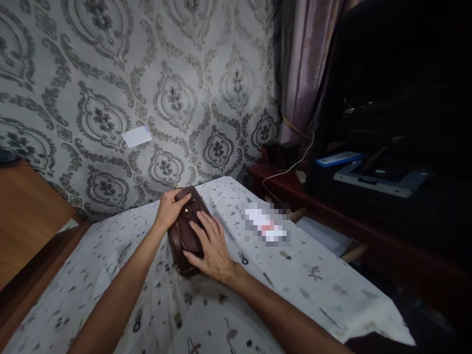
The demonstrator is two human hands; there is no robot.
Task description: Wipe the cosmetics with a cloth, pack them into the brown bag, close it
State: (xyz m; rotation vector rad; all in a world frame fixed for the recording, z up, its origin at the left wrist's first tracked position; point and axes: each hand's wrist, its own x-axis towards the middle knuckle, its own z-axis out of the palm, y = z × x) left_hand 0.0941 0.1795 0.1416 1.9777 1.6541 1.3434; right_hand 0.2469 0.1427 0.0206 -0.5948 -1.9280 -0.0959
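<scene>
A dark brown leather handbag (183, 240), with a round metal clasp and zips along its side, rests on a white patterned cloth (147, 307). My left hand (168, 212) grips its far left corner, the thumb lying on top near the clasp and the other fingers mostly hidden at the edge. Across the right part of the bag lies my right hand (212, 244), its fingers spread over the flap and nothing held in them. The bag looks closed from here.
A pixelated whitish item (265, 226) lies on the cloth to the right. Beyond it stand a dark red cabinet (273, 174) with a white cable (285, 171) and a large black screen (387, 108). Wooden furniture (33, 211) is at the left, and the patterned wall (173, 88) rises behind.
</scene>
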